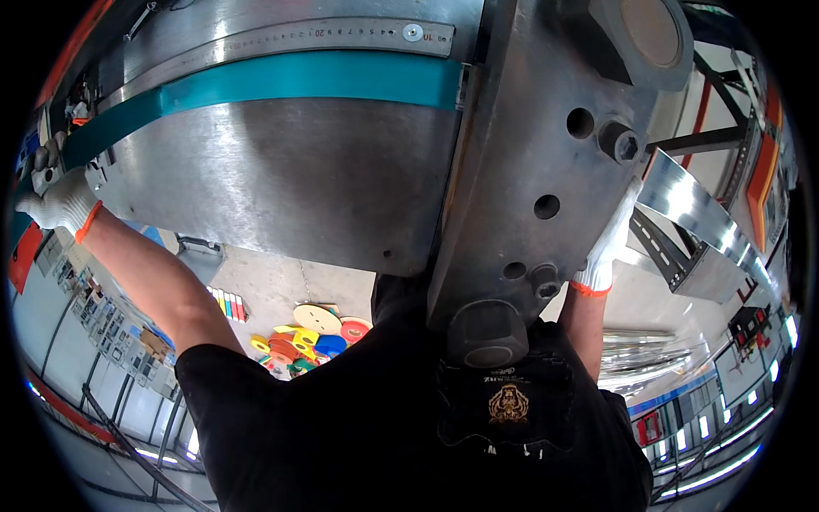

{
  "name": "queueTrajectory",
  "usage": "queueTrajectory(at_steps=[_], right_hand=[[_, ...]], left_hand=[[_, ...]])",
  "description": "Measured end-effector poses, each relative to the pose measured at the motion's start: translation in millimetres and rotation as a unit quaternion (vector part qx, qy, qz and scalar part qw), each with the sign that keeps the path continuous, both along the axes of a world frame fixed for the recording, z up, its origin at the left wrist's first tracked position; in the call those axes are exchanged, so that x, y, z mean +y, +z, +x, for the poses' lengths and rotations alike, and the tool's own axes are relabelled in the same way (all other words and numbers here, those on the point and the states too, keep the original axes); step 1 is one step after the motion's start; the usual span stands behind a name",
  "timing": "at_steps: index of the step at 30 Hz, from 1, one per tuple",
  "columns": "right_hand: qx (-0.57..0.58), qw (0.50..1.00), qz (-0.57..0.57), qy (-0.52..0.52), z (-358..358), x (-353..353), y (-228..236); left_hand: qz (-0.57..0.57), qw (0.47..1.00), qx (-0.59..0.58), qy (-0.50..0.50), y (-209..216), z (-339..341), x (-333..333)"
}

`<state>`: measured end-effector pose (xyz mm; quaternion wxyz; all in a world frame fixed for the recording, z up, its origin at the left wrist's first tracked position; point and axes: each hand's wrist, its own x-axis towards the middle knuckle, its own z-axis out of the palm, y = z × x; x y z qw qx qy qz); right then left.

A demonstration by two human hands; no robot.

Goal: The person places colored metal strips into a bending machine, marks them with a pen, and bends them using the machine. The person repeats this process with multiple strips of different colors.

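A long teal strip (pixel 307 77) lies along a bare steel plate (pixel 281 171) and curves down to the far left. At its left end is my left hand (pixel 64 203), in a white glove with an orange cuff; the fingers close around the strip and the thumb points outward. My right hand (pixel 607 243), gloved the same way, reaches up behind the thick steel block (pixel 503 171). Its fingertips come near the edge of a shiny metal strip (pixel 687 205). The block hides most of its fingers, so their grip does not show.
A steel ruler (pixel 341 38) is fixed beyond the teal strip. Large bolts (pixel 486 333) and a hex nut (pixel 653 30) stand out from the block. Coloured rolls (pixel 328 344) lie on the floor to the left of my body. Shiny metal lengths (pixel 640 358) lie at the right.
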<state>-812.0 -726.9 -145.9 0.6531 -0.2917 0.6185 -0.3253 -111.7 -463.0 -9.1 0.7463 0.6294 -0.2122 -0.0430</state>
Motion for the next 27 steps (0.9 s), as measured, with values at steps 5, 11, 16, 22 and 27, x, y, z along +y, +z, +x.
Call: queueTrajectory(at_steps=[5, 11, 16, 22, 27], right_hand=[[-0.055, 0.998, 0.023, -0.004, 2, -10, -3], [-0.02, 1.0, 0.012, -0.004, 11, -2, 9], [-0.028, 0.999, 0.037, -0.021, 9, -6, 9], [-0.042, 0.999, 0.009, -0.014, 5, -5, 4], [-0.078, 0.996, 0.044, -0.016, 8, -10, 4]], left_hand=[[0.0, 1.0, 0.001, 0.02, 14, -28, 22], [-0.022, 1.0, -0.001, 0.007, 6, -26, -2], [-0.082, 0.993, 0.04, -0.08, 4, 1, 15], [-0.044, 0.999, 0.008, 0.008, 4, -24, -12], [-0.055, 0.997, 0.003, 0.061, 6, -78, -26]])
